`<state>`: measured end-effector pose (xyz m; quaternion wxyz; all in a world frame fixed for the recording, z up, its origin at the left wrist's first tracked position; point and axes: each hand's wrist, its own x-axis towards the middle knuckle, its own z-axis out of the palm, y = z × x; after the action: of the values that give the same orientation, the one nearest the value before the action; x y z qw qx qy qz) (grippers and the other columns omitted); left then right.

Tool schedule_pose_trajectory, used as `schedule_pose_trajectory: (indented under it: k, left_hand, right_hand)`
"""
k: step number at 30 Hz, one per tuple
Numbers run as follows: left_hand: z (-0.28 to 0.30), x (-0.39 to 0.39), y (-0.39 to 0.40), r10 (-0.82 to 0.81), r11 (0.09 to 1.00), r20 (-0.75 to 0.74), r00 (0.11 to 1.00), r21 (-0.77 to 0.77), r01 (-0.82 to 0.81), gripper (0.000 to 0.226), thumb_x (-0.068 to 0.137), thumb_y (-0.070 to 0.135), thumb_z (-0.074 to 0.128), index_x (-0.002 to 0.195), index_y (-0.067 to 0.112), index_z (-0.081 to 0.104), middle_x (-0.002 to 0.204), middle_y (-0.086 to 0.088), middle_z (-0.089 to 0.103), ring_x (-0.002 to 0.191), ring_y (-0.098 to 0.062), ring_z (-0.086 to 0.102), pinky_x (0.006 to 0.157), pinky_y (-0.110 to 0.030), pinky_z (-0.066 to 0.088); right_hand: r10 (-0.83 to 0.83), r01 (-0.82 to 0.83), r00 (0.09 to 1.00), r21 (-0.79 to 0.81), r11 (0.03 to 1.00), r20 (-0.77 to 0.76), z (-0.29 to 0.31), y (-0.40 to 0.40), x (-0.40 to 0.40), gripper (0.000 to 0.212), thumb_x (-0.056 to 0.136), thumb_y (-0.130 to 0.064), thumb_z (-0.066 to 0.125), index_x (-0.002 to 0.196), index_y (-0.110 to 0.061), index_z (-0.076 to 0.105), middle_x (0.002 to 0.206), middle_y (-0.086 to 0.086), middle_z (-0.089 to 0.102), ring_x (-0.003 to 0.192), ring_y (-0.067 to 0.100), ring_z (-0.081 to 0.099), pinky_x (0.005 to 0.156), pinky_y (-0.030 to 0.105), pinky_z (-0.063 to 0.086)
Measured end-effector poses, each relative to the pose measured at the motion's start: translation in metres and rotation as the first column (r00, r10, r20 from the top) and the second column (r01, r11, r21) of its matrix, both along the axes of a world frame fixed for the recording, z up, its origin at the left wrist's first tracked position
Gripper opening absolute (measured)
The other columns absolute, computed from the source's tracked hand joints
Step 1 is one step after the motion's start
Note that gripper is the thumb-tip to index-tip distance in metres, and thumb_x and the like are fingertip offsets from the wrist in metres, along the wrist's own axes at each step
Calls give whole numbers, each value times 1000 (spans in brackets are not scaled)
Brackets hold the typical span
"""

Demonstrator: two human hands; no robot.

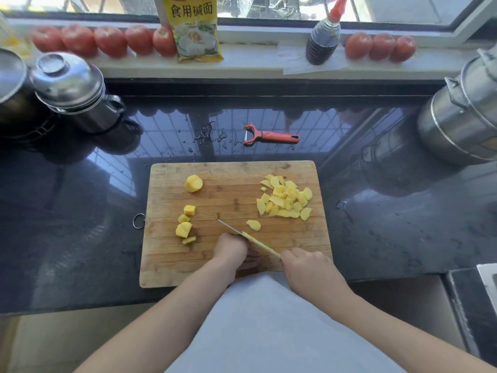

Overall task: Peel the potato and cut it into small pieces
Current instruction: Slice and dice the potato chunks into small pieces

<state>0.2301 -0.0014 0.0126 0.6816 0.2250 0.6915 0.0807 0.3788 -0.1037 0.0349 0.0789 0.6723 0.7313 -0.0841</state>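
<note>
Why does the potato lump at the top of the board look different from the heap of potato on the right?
The potato lump is one thick, rounded chunk; the heap is many thin small slices. The potato lump sits alone at the board's upper left; the heap's slices overlap. Both are peeled and yellow.

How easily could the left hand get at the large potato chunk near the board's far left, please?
Probably easily: the left hand lies on the cutting board, and bare board separates it from the potato chunk; the knife sits to its right.

Board centre (pixel 231 203) lies bare between 2 potato heaps (pixel 285 197) (peeler (pixel 270 137) lies behind).
</note>
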Motion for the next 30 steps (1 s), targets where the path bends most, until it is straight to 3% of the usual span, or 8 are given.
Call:
schedule_pose_trajectory:
  k: [6, 10, 12, 15, 19, 22, 30]
  left_hand:
    - [-7, 2, 3, 11, 999, 1, 1000, -34, -11, 36, 103, 13, 45, 105, -10, 71, 85, -25, 76, 69, -33, 73, 64, -40, 64]
    - [-7, 0, 1, 21, 1000, 33, 999, -24, -20, 27, 99, 7, 50, 92, -4, 73, 75, -18, 77, 63, -27, 74, 57, -35, 63]
    - [-7, -1, 0, 24, 1000, 33, 999, -21, -23, 28, 98, 4, 49, 87, -3, 74, 74, -18, 77, 65, -28, 74, 58, -35, 63]
    - [-8, -2, 2, 71, 996, 32, 997, -62, -69, 27, 101, 1, 46, 92, -9, 69, 78, -24, 74, 69, -33, 72, 56, -37, 63]
    - [-5, -3, 2, 58, 993, 53, 997, -108, -52, 22, 105, 3, 46, 94, -8, 61, 92, -28, 72, 73, -34, 69, 76, -43, 63]
    - [-8, -5, 1, 48, 995, 22, 999, -83, -46, 23, 104, 3, 43, 96, -9, 62, 94, -29, 75, 72, -36, 74, 64, -41, 65]
    - [-7, -3, 1, 61, 995, 49, 997, -87, -57, 29, 107, 7, 38, 102, -11, 60, 81, -25, 71, 68, -34, 71, 44, -32, 56]
  right_hand:
    - [-34, 34, 999, -26, 999, -5, -1, 6, -5, 43, 42, -9, 89, 60, -18, 52, 52, -2, 49, 29, 26, 44, 41, 23, 4]
    - [-40, 38, 997, -38, 999, -63, -7, 23, -17, 40, 44, -6, 84, 62, -17, 50, 57, 0, 49, 30, 25, 45, 38, 25, 14]
    - [-37, 33, 992, -31, 999, -117, -11, 31, -22, 35, 56, -4, 79, 68, -17, 48, 63, 1, 51, 36, 29, 49, 39, 27, 19]
    - [-121, 119, 965, -25, 993, -232, -16, 37, -17, 23, 91, -12, 58, 77, -21, 42, 75, 2, 53, 57, 36, 56, 46, 35, 33]
    - [-178, 181, 920, -25, 983, -350, -6, 28, -1, 22, 99, -22, 52, 78, -21, 45, 73, 0, 53, 60, 32, 54, 51, 42, 43]
    - [-132, 130, 939, -26, 991, -317, -1, 18, 2, 22, 93, -18, 59, 74, -19, 48, 67, 1, 51, 52, 32, 52, 46, 34, 34]
    - [-81, 62, 975, -98, 993, -206, -4, 9, 1, 32, 85, -12, 64, 73, -22, 36, 66, 1, 49, 48, 35, 51, 43, 33, 30]
